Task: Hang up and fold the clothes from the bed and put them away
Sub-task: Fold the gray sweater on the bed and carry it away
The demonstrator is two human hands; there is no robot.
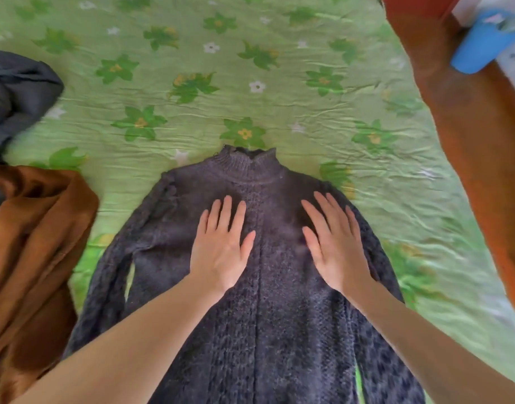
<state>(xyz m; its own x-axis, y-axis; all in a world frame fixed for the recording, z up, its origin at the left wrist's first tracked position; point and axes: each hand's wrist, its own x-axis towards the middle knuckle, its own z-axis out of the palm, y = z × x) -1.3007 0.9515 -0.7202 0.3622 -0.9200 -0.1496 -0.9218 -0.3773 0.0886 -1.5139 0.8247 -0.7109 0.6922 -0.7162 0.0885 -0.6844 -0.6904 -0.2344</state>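
A dark grey knitted sweater [268,316] with a ribbed high collar lies flat on the bed [221,91], collar pointing away from me, sleeves down along its sides. My left hand [222,243] presses flat on the chest, left of the middle cable row, fingers straight. On the right side of the chest my right hand [332,240] lies flat too, fingers spread. Neither hand grips the fabric.
A brown garment [31,258] is bunched at the left edge, and a dark grey garment [17,94] lies crumpled above it. The bed's orange-brown wooden frame [478,141] runs down the right side. A blue object [481,45] sits beyond it at top right.
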